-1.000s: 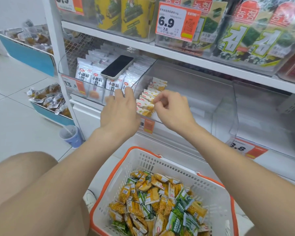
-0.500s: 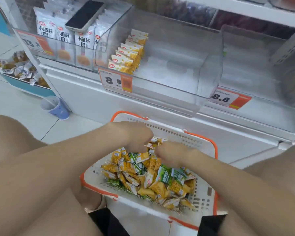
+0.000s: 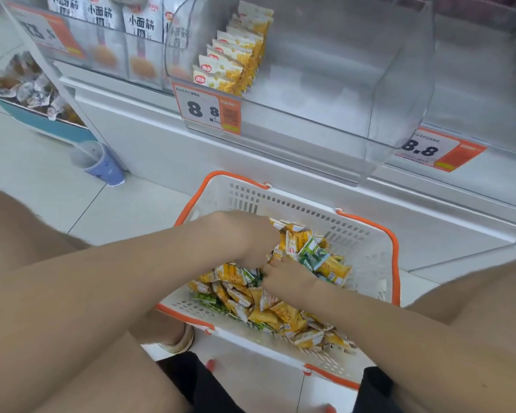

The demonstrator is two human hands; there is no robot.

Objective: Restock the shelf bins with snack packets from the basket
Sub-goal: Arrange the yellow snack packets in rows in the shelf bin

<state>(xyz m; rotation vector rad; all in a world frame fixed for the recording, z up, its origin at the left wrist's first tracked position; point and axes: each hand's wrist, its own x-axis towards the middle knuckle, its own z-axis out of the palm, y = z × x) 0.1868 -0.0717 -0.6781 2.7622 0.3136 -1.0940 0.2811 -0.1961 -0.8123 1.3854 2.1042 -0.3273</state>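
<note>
Presumably snack packets (image 3: 297, 241) are bunched in the curled left hand (image 3: 245, 236) for one bin (image 3: 399, 70) trip; right hand (image 3: 289, 274) grip cannot be told.

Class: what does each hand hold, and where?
Left hand grips yellow foil snack packets by their near ends; right hand has its fingers hidden, so cannot tell.
</note>
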